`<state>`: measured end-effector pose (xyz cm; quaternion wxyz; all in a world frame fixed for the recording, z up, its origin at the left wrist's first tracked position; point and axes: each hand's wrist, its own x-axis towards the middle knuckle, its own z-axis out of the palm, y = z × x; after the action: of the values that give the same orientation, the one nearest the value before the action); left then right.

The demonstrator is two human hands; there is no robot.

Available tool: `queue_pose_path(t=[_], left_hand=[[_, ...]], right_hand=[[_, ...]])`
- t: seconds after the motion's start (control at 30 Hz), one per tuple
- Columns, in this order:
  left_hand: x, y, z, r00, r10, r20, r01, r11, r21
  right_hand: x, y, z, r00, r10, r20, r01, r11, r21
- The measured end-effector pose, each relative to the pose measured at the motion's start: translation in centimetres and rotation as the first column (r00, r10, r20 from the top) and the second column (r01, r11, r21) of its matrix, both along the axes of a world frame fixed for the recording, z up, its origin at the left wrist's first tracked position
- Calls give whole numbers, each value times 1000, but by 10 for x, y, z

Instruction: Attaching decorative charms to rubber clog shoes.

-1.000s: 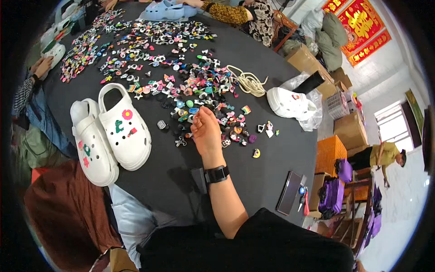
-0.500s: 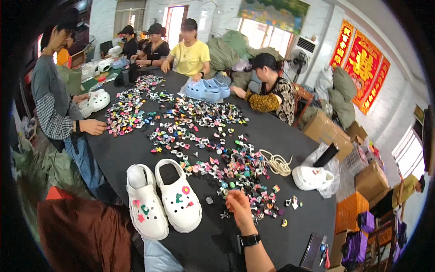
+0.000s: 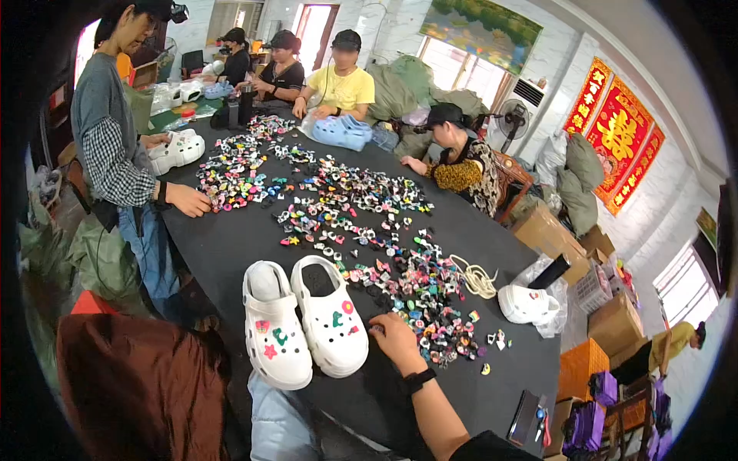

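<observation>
Two white clogs (image 3: 330, 349) with holes stand side by side on the black table before me. The left clog (image 3: 280, 361) carries a red star charm (image 3: 270, 352), a green charm and a reddish one; its mate has a pink flower charm (image 3: 347, 307), a green one and a small red one. My right hand (image 3: 396, 338), with a black watch on the wrist, rests just right of the clogs. Its fingers are curled at the tabletop; whatever they pinch is hidden. Beside it spreads a pile of small colourful charms (image 3: 446, 330). My left hand does not show.
Beige cord (image 3: 478, 280) and another white clog (image 3: 524, 303) lie at the right. A phone-like dark object (image 3: 524, 419) is near the right edge. Across the table are blue clogs (image 3: 342, 132). A co-worker at left holds a white clog (image 3: 177, 151); others sit further back.
My right hand has moved from beside the charm pile toward the clogs, its fingers lowered to where a small grey charm lay. The whole view has shifted slightly.
</observation>
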<state>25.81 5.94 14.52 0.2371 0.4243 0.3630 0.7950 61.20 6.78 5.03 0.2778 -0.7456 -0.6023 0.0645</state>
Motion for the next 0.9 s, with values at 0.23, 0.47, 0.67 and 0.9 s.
queue_pose_path(t=[0.23,0.47,0.67,0.9], left_hand=[[-16,-7,18,998,-58,21,58,998,19],[-32,-31,42,981,-170,-90,167,985,-40],[9,-25,23,822,-475,-313,407,875,-262],[59,17,-35,532,-417,-737,318,905,-283]], right_hand=[[9,-27,37,959,-25,-282,91,971,223],[-52,-29,60,482,278,-831,-102,960,261],[-98,-14,61,540,394,-744,-322,913,250],[-121,-6,49,756,460,-465,-342,884,319]])
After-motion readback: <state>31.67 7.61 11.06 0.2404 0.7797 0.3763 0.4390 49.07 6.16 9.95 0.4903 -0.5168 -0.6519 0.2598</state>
